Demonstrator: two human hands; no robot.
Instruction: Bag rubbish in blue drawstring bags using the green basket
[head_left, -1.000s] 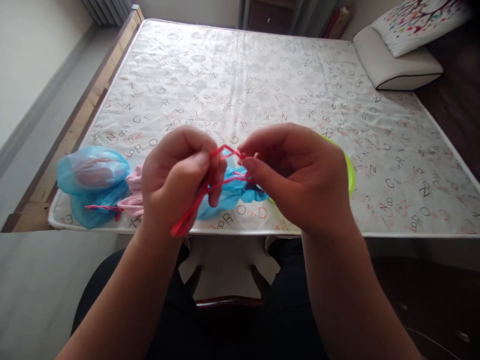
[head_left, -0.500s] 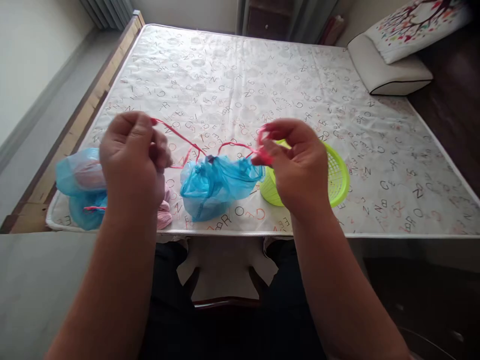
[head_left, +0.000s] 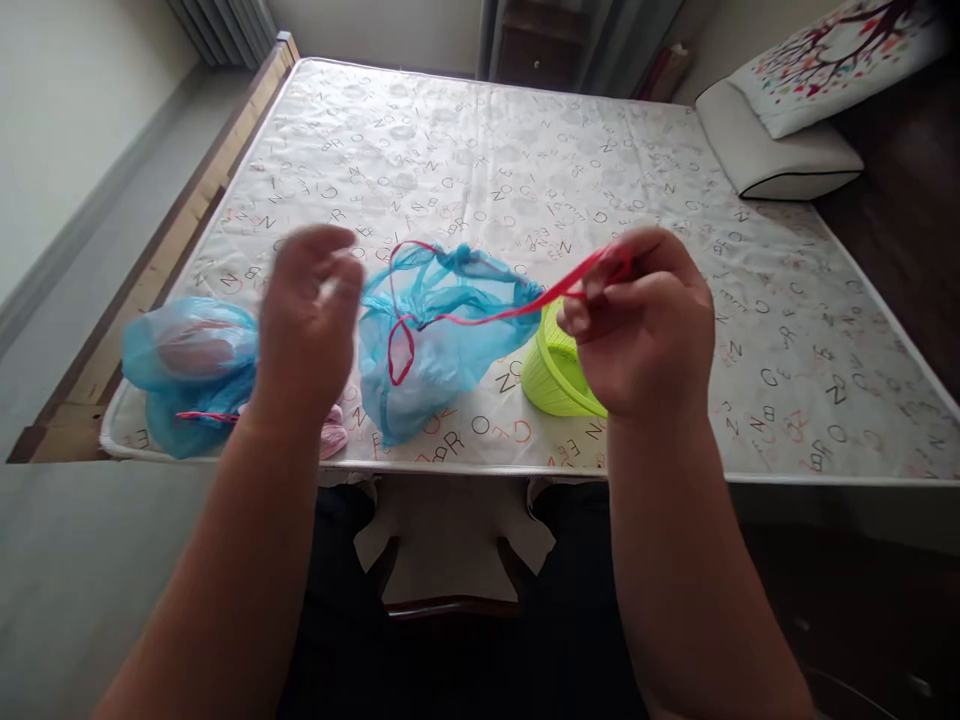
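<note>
A blue plastic bag (head_left: pixel 442 350) stands on the bed, its top pulled up and to the right by a red drawstring (head_left: pixel 517 313). My right hand (head_left: pixel 649 310) is closed on that drawstring, just above the green basket. A loose loop of the string hangs over the bag's front. To the left of the bag, my left hand (head_left: pixel 311 310) is raised, slightly blurred, with thumb and fingers apart and no string in it. Behind its wrist lie a second blue bag (head_left: pixel 191 345) and some pink cloth or yarn (head_left: pixel 334 432), partly hidden.
The green basket (head_left: pixel 551 375) stands on the letter-print mattress (head_left: pixel 480 160), partly behind my right hand. A white cushion (head_left: pixel 787 150) and a tree-print pillow (head_left: pixel 825 65) sit at the far right. A wooden bed rail (head_left: pixel 217 190) runs along the left.
My left hand has let go of the string and moved slightly right. My right hand has moved right, drawing the drawstring taut and lifting the bag's top.
</note>
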